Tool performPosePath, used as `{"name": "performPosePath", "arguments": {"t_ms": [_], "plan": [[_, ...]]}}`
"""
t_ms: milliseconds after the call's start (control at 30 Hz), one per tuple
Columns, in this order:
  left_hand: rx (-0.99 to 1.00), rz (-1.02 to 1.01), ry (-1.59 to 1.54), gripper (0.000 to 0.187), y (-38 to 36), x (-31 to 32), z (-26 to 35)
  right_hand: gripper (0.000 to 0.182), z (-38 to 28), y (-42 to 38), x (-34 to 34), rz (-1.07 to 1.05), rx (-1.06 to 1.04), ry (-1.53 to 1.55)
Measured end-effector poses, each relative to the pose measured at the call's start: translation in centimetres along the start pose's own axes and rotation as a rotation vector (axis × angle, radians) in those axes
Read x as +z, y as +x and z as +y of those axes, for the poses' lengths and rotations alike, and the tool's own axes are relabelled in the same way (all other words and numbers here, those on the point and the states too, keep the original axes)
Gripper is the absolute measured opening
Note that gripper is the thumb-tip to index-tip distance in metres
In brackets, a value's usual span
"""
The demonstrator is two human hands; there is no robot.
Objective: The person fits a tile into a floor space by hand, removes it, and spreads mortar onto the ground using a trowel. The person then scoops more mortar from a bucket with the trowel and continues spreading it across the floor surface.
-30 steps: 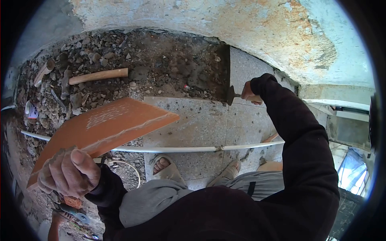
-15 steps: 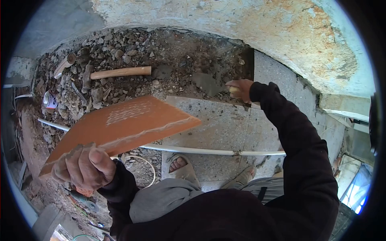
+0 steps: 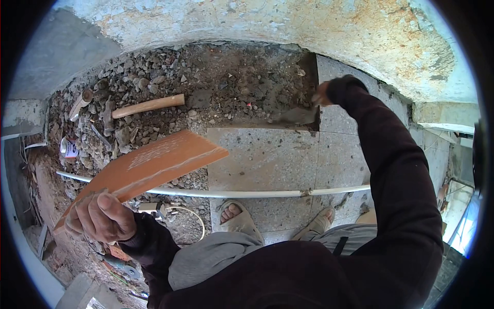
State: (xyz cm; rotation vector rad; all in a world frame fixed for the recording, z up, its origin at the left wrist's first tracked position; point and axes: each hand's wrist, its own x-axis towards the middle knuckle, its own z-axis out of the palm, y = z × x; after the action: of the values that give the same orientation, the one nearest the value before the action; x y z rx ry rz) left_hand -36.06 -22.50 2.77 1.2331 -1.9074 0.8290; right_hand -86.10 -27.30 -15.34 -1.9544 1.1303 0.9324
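Observation:
A flat orange board (image 3: 149, 165) with a grid-patterned patch on its face is held by one edge in my left hand (image 3: 105, 219), its fingers wrapped over that edge. It slants above the rubble. My right hand (image 3: 323, 94) is closed at the corner of the dug-out strip, beside the laid grey floor tiles (image 3: 262, 154). From it extends a trowel (image 3: 296, 116), its grey blade low over the dirt along the tile edge. The blade and fingers are somewhat blurred, and the handle is mostly hidden.
On the rubble (image 3: 141, 69) lie a wooden-handled hammer (image 3: 149, 106), a short wooden piece (image 3: 81, 104) and a white can (image 3: 68, 148). A white pipe (image 3: 231, 194) crosses before my feet. An angle grinder (image 3: 121, 266) lies lower left. A peeling wall (image 3: 247, 23) bounds the far side.
My right hand has moved right and slightly up with the trowel, towards the corner by the tiles. The orange board has shifted slightly in view, its right corner now farther left.

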Motion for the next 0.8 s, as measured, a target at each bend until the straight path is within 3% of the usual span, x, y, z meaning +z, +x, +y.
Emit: {"name": "performPosePath", "arguments": {"t_ms": [67, 167, 267, 333, 400, 500, 567, 633, 733, 767, 800], "plan": [[-0.012, -0.009, 0.008, 0.031, 0.1, 0.0, -0.1, 0.041, -1.3, -5.2, -0.4, 0.074, 0.336, 0.034], [-0.025, -0.007, 0.014, 0.033, 0.2, 0.4, -0.1, 0.04, -4.4, -6.6, 1.8, 0.316, 0.387, 0.192], [-0.026, 0.006, -0.025, 0.032, 1.8, 0.4, 0.8, 0.034, -4.7, -1.2, 6.6, 0.596, 0.246, 0.448], [-0.045, -0.064, -0.024, 0.032, 1.9, 0.6, 0.4, 0.035, -6.8, -0.8, 5.1, 0.569, 0.348, 0.444], [-0.025, -0.049, -0.028, 0.032, 2.5, 0.7, 0.4, 0.036, -7.0, 0.8, 5.7, 0.69, 0.609, 0.614], [-0.025, -0.052, -0.012, 0.035, 3.0, 1.1, 0.6, 0.037, -6.6, 0.3, 7.2, 0.809, 0.638, 0.654], [-0.005, -0.053, -0.009, 0.036, 3.6, 1.7, 0.4, 0.037, -5.8, -2.7, 8.5, 0.907, 0.674, 0.733], [0.029, -0.059, 0.021, 0.035, 4.4, 2.6, -0.1, 0.038, -5.0, -7.6, 9.8, 0.938, 0.419, 0.604], [0.179, 0.027, 0.123, 0.02, 4.2, 6.1, -4.4, 0.038, -5.5, -16.8, 12.1, 0.911, 0.49, 0.645], [0.211, 0.039, -0.125, 0.009, 4.3, 6.8, -5.6, 0.036, -6.2, -20.5, 13.3, 0.913, 0.538, 0.653], [0.173, -0.023, -0.006, 0.012, 3.8, 8.5, -7.9, 0.035, -7.8, -24.5, 14.9, 0.955, 0.549, 0.675]]}}
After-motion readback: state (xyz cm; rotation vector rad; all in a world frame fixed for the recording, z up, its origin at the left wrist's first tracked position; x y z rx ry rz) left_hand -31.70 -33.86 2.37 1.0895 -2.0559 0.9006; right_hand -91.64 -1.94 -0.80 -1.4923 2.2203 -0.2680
